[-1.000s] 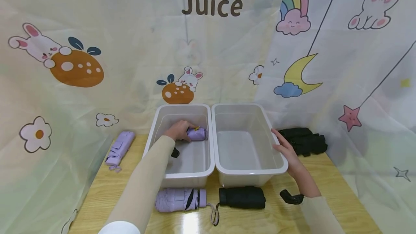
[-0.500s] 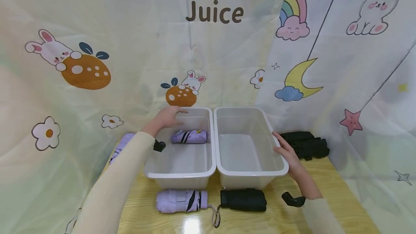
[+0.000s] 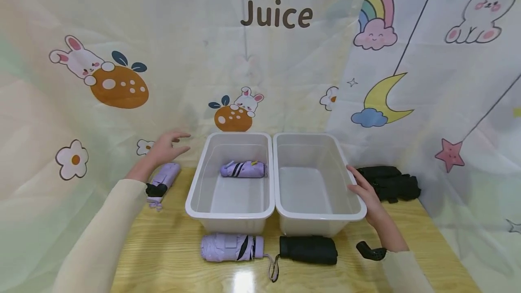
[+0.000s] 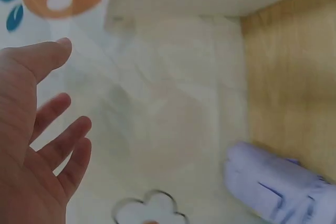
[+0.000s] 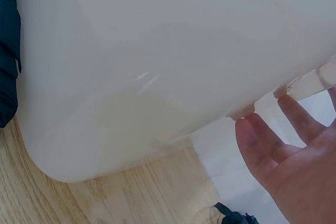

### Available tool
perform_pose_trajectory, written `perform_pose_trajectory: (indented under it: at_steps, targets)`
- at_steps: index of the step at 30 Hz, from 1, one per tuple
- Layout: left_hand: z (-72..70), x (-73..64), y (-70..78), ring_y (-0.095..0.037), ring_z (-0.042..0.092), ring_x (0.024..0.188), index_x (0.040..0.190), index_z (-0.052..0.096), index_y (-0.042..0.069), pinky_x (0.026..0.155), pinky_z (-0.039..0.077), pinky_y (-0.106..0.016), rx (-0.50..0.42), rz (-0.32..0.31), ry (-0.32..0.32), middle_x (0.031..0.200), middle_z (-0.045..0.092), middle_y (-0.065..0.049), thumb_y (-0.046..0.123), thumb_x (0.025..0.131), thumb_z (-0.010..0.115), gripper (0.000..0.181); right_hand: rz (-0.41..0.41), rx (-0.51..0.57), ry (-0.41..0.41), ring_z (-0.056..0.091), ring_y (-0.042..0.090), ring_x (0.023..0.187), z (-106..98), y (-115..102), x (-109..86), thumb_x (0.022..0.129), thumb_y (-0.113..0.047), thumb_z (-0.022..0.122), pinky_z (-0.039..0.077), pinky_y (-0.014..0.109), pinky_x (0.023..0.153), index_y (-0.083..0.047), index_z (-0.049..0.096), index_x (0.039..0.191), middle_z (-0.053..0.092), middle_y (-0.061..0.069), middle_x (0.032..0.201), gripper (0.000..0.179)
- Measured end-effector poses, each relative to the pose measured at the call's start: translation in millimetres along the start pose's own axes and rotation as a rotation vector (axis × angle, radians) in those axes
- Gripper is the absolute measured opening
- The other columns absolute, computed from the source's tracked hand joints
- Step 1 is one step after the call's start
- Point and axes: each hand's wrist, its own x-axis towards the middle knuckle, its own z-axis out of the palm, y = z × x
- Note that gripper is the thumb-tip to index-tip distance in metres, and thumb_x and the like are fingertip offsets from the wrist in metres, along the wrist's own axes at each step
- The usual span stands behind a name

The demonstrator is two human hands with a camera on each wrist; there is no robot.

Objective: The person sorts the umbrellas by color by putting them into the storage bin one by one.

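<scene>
My left hand is in the air with spread, empty fingers, above and beside a folded lilac umbrella at the table's left edge. In the left wrist view that umbrella lies apart from the fingers. Another folded lilac umbrella, with black stripes, lies across the left white bin. My right hand touches the right rim of the right white bin, its fingers fairly straight. The right wrist view shows the fingertips against the bin's side. Nothing is visible inside this bin.
In front of the bins lie a lilac umbrella and a black umbrella, with wrist loops between them. Black folded umbrellas lie at the back right. A printed cloth hangs behind the wooden table.
My left hand let go of the lilac umbrella in the left bin, rose out and moved left over the other lilac umbrella. The right hand stayed at the right bin's rim.
</scene>
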Motion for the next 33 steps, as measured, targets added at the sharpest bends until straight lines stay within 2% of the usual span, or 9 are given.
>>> perform_pose_trajectory:
  at_steps: [3,6,11,14,18,21,24,28,33]
  targets:
    - [3.3,-14.5,-18.4,-0.052,0.047,0.117,0.134,0.054,-0.002,0.093,0.041,-0.061,-0.039,-0.060,0.016,0.137,0.046,-0.026,0.017,0.094,0.066,0.046,-0.007,0.001,0.005,0.043,0.017,0.118,-3,-1,-0.5,0.105,-0.023,0.044,0.050,0.029,0.083,-0.022,0.013,0.158,0.006,0.019,0.159,0.061]
    - [12.5,-29.1,-39.0,-0.052,0.047,0.116,0.139,0.050,-0.001,0.091,0.042,-0.060,-0.032,-0.120,0.027,0.135,0.045,-0.029,0.022,0.094,0.065,0.052,0.005,0.009,0.006,0.043,0.017,0.118,-4,0,-1.5,0.105,-0.024,0.044,0.050,0.029,0.083,-0.024,0.013,0.158,0.005,0.017,0.160,0.061]
    - [37.6,-54.7,-73.2,-0.054,0.042,0.119,0.144,0.042,-0.001,0.092,0.039,-0.062,-0.038,-0.211,0.047,0.139,0.040,-0.032,0.024,0.094,0.066,0.061,0.039,0.011,0.001,0.045,0.014,0.116,-4,5,-6.6,0.105,-0.024,0.044,0.050,0.030,0.083,-0.023,0.011,0.158,0.002,0.018,0.160,0.062]
    - [52.7,-69.4,-90.2,-0.054,0.039,0.122,0.143,0.041,-0.005,0.095,0.036,-0.064,0.024,-0.242,0.063,0.139,0.040,-0.035,0.026,0.093,0.067,0.064,0.039,0.009,0.003,0.047,0.013,0.115,-2,9,-9.5,0.105,-0.024,0.043,0.051,0.031,0.083,-0.022,0.010,0.158,0.004,0.018,0.159,0.062]
    - [66.8,-85.7,-101.9,-0.054,0.040,0.118,0.138,0.043,-0.010,0.095,0.035,-0.064,0.132,-0.281,0.069,0.131,0.044,-0.039,0.031,0.090,0.068,0.068,0.025,0.029,0.004,0.049,0.015,0.114,1,14,-11.6,0.105,-0.023,0.043,0.051,0.032,0.082,-0.021,0.011,0.158,0.008,0.019,0.158,0.062]
    - [74.9,-95.2,-103.6,-0.052,0.045,0.109,0.139,0.040,-0.008,0.085,0.040,-0.063,0.166,-0.363,0.068,0.125,0.044,-0.039,0.036,0.088,0.068,0.073,0.020,0.039,-0.001,0.049,0.016,0.114,1,16,-12.7,0.105,-0.022,0.043,0.052,0.032,0.082,-0.021,0.012,0.158,0.009,0.019,0.157,0.061]
    - [85.0,-98.3,-105.0,-0.049,0.048,0.104,0.144,0.035,-0.004,0.079,0.043,-0.060,0.169,-0.430,0.074,0.124,0.044,-0.038,0.042,0.087,0.069,0.080,0.026,0.029,0.007,0.049,0.015,0.114,0,14,-14.3,0.105,-0.022,0.043,0.051,0.031,0.082,-0.022,0.011,0.158,0.008,0.019,0.158,0.061]
    - [100.6,-90.1,-110.7,-0.051,0.048,0.107,0.149,0.029,0.001,0.082,0.041,-0.063,0.145,-0.459,0.116,0.127,0.043,-0.038,0.049,0.084,0.071,0.091,0.026,0.024,0.033,0.046,0.013,0.115,-4,8,-11.8,0.105,-0.024,0.043,0.050,0.029,0.082,-0.024,0.012,0.158,0.006,0.017,0.159,0.061]
    - [102.7,-83.9,-110.6,-0.052,0.045,0.106,0.153,0.025,0.009,0.080,0.037,-0.066,0.168,-0.568,0.176,0.125,0.043,-0.036,0.052,0.083,0.070,0.094,0.014,0.054,0.032,0.045,0.017,0.116,1,4,-1.8,0.105,-0.024,0.043,0.050,0.028,0.083,-0.025,0.013,0.158,0.009,0.016,0.158,0.060]
